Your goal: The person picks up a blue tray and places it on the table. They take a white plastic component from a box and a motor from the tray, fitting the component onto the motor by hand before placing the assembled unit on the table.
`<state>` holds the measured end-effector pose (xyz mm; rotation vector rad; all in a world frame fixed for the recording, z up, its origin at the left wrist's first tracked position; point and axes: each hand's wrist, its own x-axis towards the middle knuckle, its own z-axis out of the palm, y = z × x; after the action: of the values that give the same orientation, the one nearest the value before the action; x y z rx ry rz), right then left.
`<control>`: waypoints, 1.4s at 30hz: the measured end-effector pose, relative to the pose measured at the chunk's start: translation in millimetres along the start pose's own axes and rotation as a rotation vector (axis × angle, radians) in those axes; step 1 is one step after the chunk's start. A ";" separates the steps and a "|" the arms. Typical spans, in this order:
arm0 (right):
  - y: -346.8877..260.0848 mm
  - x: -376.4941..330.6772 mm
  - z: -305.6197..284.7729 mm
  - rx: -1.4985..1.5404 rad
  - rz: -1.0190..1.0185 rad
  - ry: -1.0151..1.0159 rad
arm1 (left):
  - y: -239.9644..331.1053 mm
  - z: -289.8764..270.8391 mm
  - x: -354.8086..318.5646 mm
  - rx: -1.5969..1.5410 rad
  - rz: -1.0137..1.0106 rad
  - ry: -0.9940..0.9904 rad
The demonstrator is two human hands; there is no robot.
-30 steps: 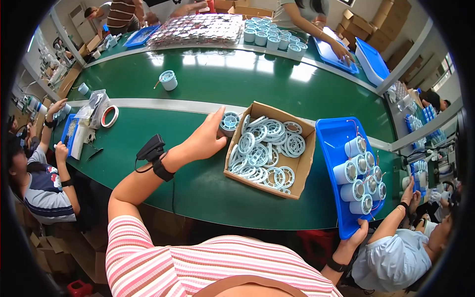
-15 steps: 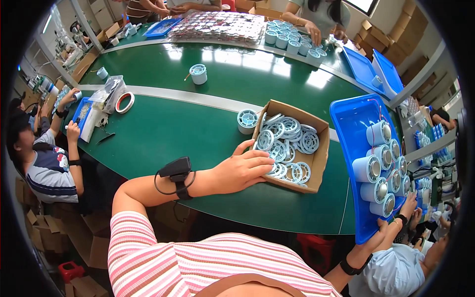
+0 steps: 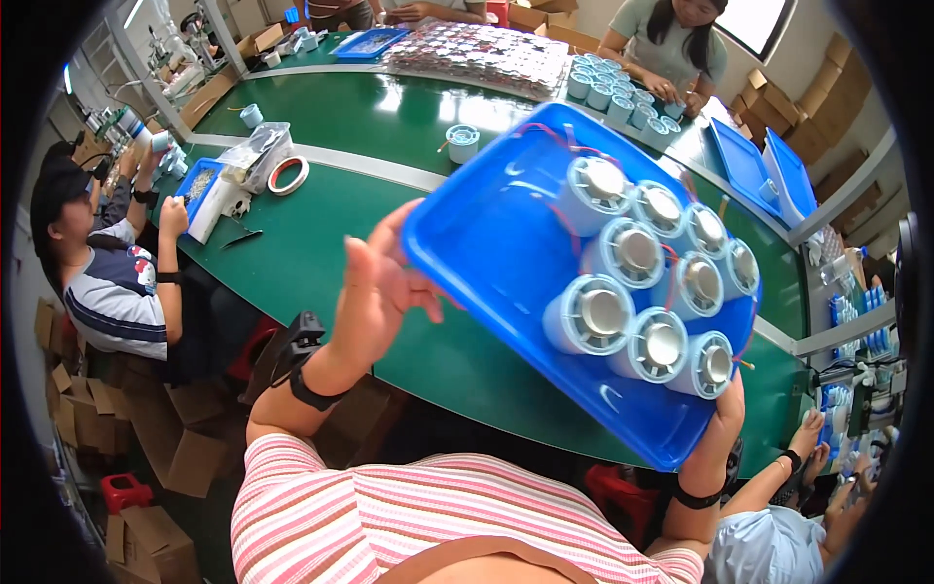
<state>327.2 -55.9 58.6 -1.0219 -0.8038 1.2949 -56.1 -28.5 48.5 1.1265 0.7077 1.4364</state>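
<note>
Gripping a blue tray (image 3: pixel 482 229) of pale-blue cylinders (image 3: pixel 589 316) over the worktop (image 3: pixel 336 212) with the right hand (image 3: pixel 722 419), holding the left hand (image 3: pixel 377 295) open at its left corner.

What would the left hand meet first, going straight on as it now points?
Likely the blue tray, at its left end; depth is unclear, and the left hand may already touch it.

text: none legible | numbers: none legible | signs: none legible
</note>
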 end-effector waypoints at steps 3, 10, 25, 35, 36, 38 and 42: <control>11.4 6.7 46.0 0.032 0.147 -0.237 | 28.2 -31.2 -31.7 0.137 0.047 0.289; 81.5 -3.1 135.1 -0.101 0.267 -0.537 | 68.3 -102.1 -103.1 0.255 0.170 0.854; 160.8 29.4 194.2 -0.404 0.540 -0.678 | -11.0 -256.5 -106.1 0.334 0.117 0.883; 153.6 26.6 156.4 -0.490 0.261 -0.722 | -18.0 -259.0 -61.9 1.049 -0.025 1.009; 146.0 25.2 149.8 -0.487 0.264 -0.720 | -14.7 -262.5 -63.4 1.258 -0.052 0.941; 120.3 21.5 138.0 -0.518 0.144 -0.789 | -8.0 -263.9 -68.0 1.669 -0.108 0.783; 82.3 24.6 104.6 -0.683 -0.195 -0.792 | 26.2 -193.6 -54.5 1.938 0.006 0.656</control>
<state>203.6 -17.7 18.8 -0.8898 -1.9975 1.2744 -248.1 -53.9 -11.9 1.9005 2.8473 0.7358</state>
